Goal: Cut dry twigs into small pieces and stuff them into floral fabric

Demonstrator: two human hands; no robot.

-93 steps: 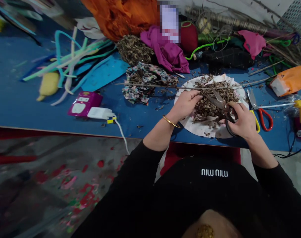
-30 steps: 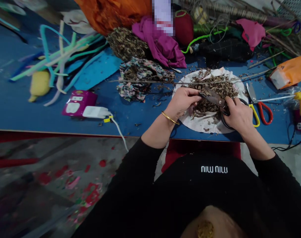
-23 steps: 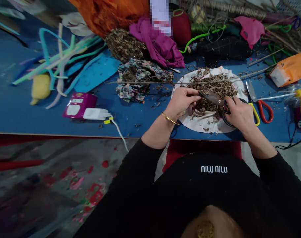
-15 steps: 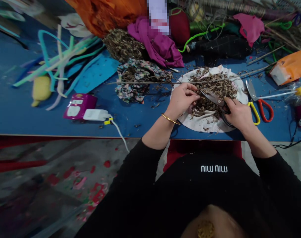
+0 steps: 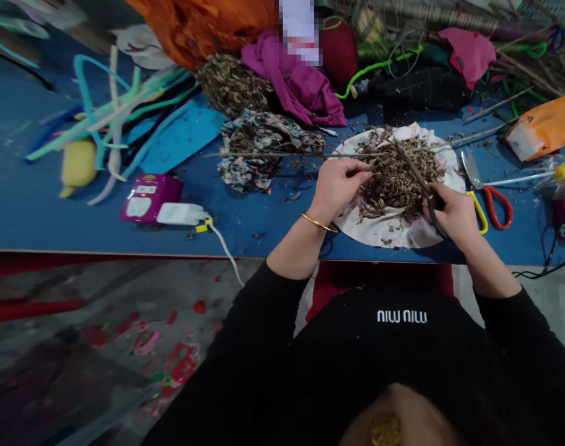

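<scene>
A stick [image 5: 305,154] bars the left hand [image 5: 337,188] ahead; leftward, blue tabletop [image 5: 264,217] leaves room.

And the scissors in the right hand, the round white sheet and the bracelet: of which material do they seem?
Scissors: probably metal, dark and dull, judging by the thin, stiff blades.
Round white sheet: likely fabric, matt, with soft creases; paper is not ruled out.
Bracelet: gold-coloured and shiny, so likely polished metal, perhaps only plated.
</scene>
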